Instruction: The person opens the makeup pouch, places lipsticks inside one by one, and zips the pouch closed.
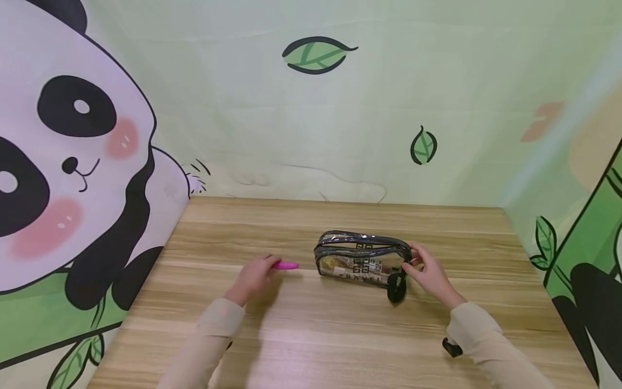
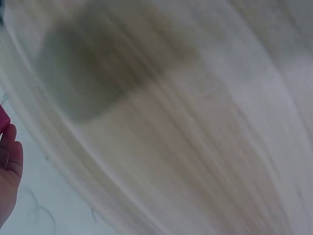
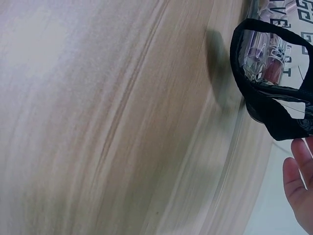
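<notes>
**Steadily: one hand on a clear pouch, the other bringing a pink stick**

Right now the person is sitting at a wooden bench (image 1: 340,335), both sleeved arms reaching forward. The right hand (image 1: 430,273) is holding the right end of a clear travel pouch (image 1: 362,259), its grip pinching the black-trimmed edge near the top, apparently to keep the pouch from sliding. A black wrist strap (image 3: 266,105) is hanging from that end and resting on the wood, just beside the fingers (image 3: 301,181). Small items are showing through the plastic, too blurred to name.

The left hand (image 1: 255,275) is lying just left of the pouch, its grip curling round a pink stick (image 1: 286,265) whose tip is pointing right, toward the pouch, though not touching it. The left wrist view is catching only fingertips (image 2: 10,161) and a sliver of pink.

The pouch is standing upright near the bench's middle. A panda-and-leaf backdrop (image 1: 78,135) is enclosing the far side and both flanks.
</notes>
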Demonstrator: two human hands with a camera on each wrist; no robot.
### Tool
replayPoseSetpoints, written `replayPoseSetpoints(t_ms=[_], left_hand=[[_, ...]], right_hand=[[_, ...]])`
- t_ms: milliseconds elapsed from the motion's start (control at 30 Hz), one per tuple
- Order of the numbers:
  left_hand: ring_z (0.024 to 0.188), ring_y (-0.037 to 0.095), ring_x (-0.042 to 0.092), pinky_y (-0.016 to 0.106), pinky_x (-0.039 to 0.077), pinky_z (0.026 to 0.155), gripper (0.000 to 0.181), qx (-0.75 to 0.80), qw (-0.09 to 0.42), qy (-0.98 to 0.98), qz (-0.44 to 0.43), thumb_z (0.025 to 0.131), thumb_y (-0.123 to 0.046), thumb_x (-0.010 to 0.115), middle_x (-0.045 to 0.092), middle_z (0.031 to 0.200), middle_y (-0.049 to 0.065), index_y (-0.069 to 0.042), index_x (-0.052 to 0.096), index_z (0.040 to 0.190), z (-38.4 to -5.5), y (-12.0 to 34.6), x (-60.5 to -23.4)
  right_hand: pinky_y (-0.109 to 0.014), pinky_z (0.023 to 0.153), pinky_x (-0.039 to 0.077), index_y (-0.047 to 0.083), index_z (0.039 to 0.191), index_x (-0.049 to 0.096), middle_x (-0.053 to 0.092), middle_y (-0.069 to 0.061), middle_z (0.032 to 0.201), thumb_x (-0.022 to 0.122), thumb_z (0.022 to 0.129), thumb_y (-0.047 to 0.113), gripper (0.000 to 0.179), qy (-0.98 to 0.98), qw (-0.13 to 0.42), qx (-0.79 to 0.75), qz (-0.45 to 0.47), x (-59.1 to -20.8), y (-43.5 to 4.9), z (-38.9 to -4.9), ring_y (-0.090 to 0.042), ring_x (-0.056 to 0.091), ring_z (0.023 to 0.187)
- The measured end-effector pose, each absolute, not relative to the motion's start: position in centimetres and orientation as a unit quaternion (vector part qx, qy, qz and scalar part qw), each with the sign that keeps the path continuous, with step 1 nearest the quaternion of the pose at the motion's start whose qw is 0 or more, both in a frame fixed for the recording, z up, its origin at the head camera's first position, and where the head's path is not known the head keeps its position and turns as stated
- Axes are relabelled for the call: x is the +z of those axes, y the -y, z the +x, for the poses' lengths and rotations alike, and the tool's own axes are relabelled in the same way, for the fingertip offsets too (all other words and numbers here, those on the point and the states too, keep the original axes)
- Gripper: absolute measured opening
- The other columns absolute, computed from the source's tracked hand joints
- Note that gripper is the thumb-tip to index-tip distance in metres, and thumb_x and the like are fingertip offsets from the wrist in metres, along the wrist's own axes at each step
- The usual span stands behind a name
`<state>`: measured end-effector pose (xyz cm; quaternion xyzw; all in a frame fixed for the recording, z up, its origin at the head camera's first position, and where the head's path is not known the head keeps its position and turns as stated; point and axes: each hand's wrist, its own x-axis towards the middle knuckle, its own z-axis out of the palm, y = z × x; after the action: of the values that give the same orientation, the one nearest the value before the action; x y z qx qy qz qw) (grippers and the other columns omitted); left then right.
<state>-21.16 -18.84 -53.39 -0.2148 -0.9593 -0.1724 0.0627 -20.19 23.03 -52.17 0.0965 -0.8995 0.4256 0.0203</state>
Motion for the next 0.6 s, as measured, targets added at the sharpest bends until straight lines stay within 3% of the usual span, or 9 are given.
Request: replayPoseSetpoints(t_ms=[200, 500, 600], left_hand=[[0.084, 0.026, 0.059, 0.040, 0.049, 0.075, 0.022, -0.189, 0.097, 0.954, -0.212, 0.081, -0.006, 0.061, 0.062, 0.092, 0.009, -0.005, 0.062, 0.102, -21.8, 19.1, -52.1], [0.078, 0.026, 0.059, 0.039, 0.049, 0.071, 0.021, -0.205, 0.165, 0.935, -0.236, 0.079, -0.007, 0.064, 0.062, 0.086, 0.009, -0.005, 0.062, 0.099, -22.6, 18.4, -50.8], [0.080, 0.024, 0.058, 0.038, 0.050, 0.072, 0.021, -0.208, 0.159, 0.937, -0.232, 0.080, -0.008, 0.062, 0.062, 0.088, 0.008, -0.006, 0.062, 0.101, -22.6, 17.9, -50.2]], right_hand=[[-0.032, 0.069, 0.045, 0.001, 0.128, 0.039, 0.057, -0.022, 0.107, 0.057, 0.085, 0.019, 0.050, 0.901, 0.022, 0.423, 0.095, -52.1, -22.9, -20.0, -0.028, 0.054, 0.090], [-0.031, 0.070, 0.045, 0.000, 0.126, 0.041, 0.057, -0.019, 0.103, 0.058, 0.084, 0.014, 0.047, 0.897, 0.037, 0.430, 0.093, -52.3, -22.7, -20.0, -0.030, 0.055, 0.093], [-0.033, 0.070, 0.046, 0.001, 0.126, 0.041, 0.058, -0.019, 0.102, 0.058, 0.084, 0.015, 0.047, 0.898, 0.047, 0.426, 0.095, -52.4, -22.6, -19.9, -0.029, 0.055, 0.093]])
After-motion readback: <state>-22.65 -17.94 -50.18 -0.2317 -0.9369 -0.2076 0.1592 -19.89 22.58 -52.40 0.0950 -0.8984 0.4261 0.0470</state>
